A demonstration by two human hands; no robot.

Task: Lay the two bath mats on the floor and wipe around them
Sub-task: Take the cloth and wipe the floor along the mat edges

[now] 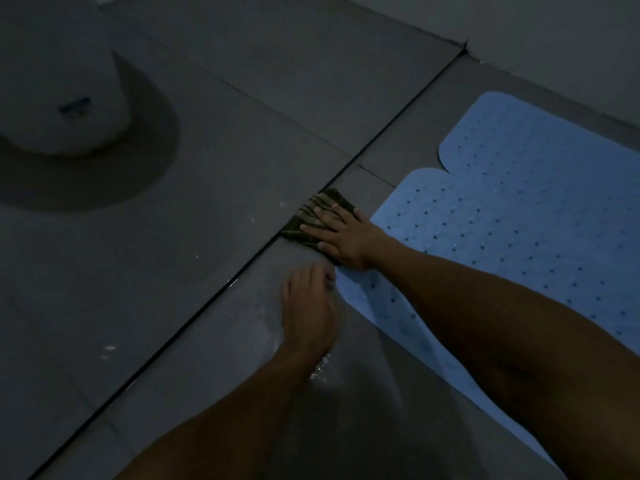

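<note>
Two light blue perforated bath mats lie flat on the grey tiled floor at the right. The far mat [540, 140] sits by the wall, and the near mat [485, 237] adjoins it. My right hand [341, 237] presses flat with spread fingers on a dark striped cloth [311, 216]. The cloth lies on the floor just left of the near mat, against a dark floor joint. My left hand [310, 303] is on the floor below it, fingers curled, pinching the near mat's left corner. My right forearm crosses the near mat and hides part of it.
A white toilet base [62, 84] stands at the upper left. A dark joint line [207, 303] runs diagonally across the floor. The wall [554, 39] bounds the upper right. Water glints on the tile by my left wrist [318, 368].
</note>
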